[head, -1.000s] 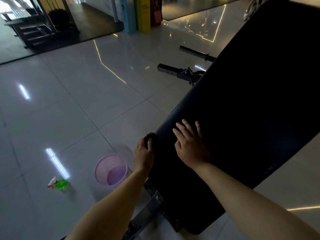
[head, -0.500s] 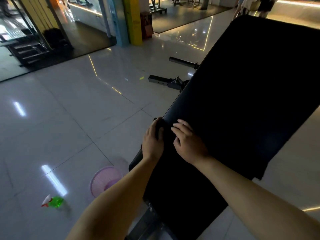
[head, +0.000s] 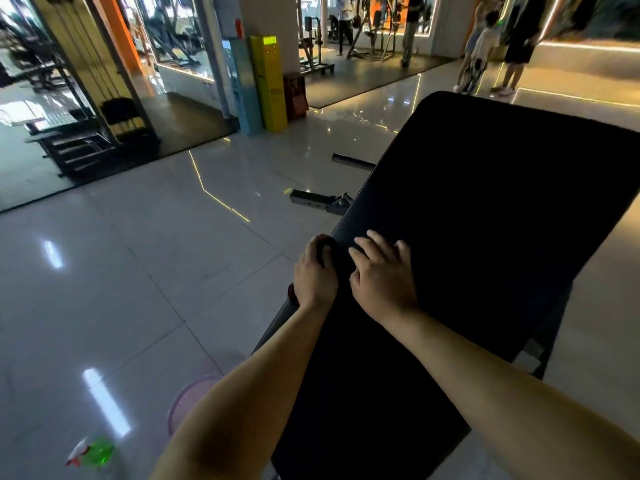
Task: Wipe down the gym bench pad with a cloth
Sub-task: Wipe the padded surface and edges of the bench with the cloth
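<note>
The black gym bench pad runs from near me up to the far right. My left hand is curled over the pad's left edge, shut on a small dark bunched cloth that is hard to tell from the pad. Beside it, my right hand lies flat on the pad's top with its fingers spread and nothing in it. The two hands are close together, nearly touching.
On the glossy tiled floor at lower left are a pink basket, partly hidden by my left forearm, and a green spray bottle. The bench's metal frame bars stick out left of the pad. A yellow post and several people stand at the back.
Both hands have slid away from me along the pad's left edge, the left hand keeping its grip. The view has tilted up, showing more of the gym behind.
</note>
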`<move>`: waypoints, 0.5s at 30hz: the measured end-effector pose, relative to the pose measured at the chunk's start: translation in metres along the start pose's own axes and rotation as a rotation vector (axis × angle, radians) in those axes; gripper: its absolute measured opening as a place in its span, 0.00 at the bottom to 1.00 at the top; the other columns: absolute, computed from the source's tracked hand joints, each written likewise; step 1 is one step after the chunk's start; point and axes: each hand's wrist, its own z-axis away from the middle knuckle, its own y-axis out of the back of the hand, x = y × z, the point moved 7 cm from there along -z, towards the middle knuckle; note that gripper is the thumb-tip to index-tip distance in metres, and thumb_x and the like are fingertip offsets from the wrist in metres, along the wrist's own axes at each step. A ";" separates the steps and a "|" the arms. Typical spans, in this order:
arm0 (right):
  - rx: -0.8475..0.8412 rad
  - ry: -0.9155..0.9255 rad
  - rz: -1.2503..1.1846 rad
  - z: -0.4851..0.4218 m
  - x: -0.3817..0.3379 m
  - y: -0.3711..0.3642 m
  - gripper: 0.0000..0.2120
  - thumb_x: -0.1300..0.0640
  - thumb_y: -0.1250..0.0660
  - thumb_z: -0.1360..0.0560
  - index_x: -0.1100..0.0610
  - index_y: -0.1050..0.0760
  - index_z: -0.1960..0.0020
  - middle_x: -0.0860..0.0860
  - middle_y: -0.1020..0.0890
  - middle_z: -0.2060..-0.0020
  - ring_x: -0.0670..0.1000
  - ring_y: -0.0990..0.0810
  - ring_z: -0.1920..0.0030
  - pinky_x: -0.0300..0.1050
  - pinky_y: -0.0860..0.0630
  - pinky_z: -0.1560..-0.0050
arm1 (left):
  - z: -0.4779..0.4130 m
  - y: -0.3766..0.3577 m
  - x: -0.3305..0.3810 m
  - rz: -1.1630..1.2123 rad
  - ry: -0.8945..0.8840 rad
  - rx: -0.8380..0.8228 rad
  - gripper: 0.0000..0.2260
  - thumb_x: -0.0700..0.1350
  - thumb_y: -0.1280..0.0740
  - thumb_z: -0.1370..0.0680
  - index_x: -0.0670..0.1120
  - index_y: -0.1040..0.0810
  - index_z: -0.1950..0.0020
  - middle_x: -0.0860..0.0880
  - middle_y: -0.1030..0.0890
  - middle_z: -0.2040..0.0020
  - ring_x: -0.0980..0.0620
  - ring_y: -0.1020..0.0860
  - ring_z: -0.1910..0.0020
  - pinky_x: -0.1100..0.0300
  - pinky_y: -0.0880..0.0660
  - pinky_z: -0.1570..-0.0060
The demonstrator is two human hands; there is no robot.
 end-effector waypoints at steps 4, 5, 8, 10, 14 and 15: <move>0.002 -0.082 0.061 -0.013 0.032 0.020 0.21 0.54 0.36 0.26 0.55 0.24 0.34 0.52 0.26 0.30 0.54 0.36 0.26 0.63 0.43 0.31 | -0.013 -0.014 0.030 -0.061 -0.087 -0.041 0.14 0.50 0.42 0.16 0.59 0.28 0.30 0.51 0.22 0.34 0.48 0.25 0.35 0.49 0.27 0.38; -0.007 -0.089 0.067 -0.012 0.035 0.021 0.21 0.54 0.37 0.26 0.54 0.25 0.33 0.52 0.27 0.30 0.54 0.37 0.25 0.62 0.44 0.31 | -0.012 -0.014 0.029 -0.075 -0.090 -0.059 0.15 0.51 0.42 0.16 0.60 0.30 0.29 0.51 0.23 0.32 0.49 0.26 0.34 0.50 0.27 0.38; -0.026 -0.076 0.099 -0.007 0.035 0.019 0.22 0.52 0.39 0.24 0.52 0.27 0.30 0.50 0.29 0.28 0.53 0.38 0.25 0.61 0.46 0.30 | -0.002 -0.008 0.011 -0.113 -0.108 -0.101 0.19 0.53 0.42 0.16 0.60 0.34 0.24 0.51 0.27 0.27 0.49 0.29 0.29 0.50 0.29 0.35; -0.021 -0.075 0.103 -0.006 0.033 0.017 0.22 0.51 0.39 0.24 0.52 0.26 0.31 0.50 0.28 0.29 0.53 0.37 0.25 0.60 0.48 0.31 | 0.006 0.001 -0.006 -0.122 -0.090 -0.080 0.19 0.54 0.43 0.15 0.58 0.33 0.23 0.50 0.27 0.28 0.48 0.29 0.30 0.51 0.29 0.34; -0.021 -0.078 0.083 -0.009 0.035 0.015 0.22 0.52 0.39 0.25 0.53 0.26 0.32 0.50 0.27 0.30 0.54 0.36 0.26 0.61 0.44 0.31 | 0.009 0.001 -0.010 -0.125 -0.027 -0.031 0.19 0.53 0.43 0.15 0.57 0.32 0.24 0.49 0.25 0.29 0.47 0.28 0.31 0.48 0.30 0.32; -0.025 -0.083 0.071 -0.009 0.035 0.015 0.21 0.53 0.39 0.25 0.53 0.25 0.33 0.50 0.27 0.30 0.53 0.36 0.26 0.61 0.43 0.31 | 0.006 -0.003 -0.006 -0.128 -0.008 -0.024 0.19 0.52 0.43 0.15 0.57 0.32 0.24 0.49 0.25 0.30 0.48 0.28 0.31 0.47 0.30 0.32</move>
